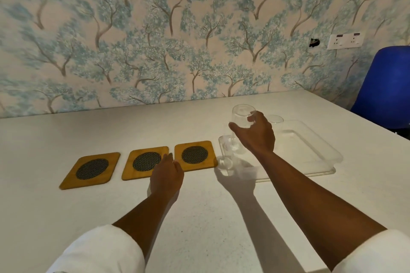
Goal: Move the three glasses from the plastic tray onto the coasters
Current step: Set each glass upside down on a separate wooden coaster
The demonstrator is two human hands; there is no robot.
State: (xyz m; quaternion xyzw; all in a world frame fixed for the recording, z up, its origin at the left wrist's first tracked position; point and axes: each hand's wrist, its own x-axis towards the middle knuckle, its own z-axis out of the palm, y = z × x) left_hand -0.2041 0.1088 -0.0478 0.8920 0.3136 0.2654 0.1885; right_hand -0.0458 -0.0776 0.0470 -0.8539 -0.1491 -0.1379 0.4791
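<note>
Far wall (155,29) papered with blue-green trees; white double socket (345,41) and, apparently, a small hole (314,42) far right. Blue chair (386,86) beside white table (199,217).

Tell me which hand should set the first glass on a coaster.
Right. The right hand already has its grip around a glass at the tray's near-left corner, beside the nearest coaster. The left hand is empty, resting by the middle coaster.
</note>
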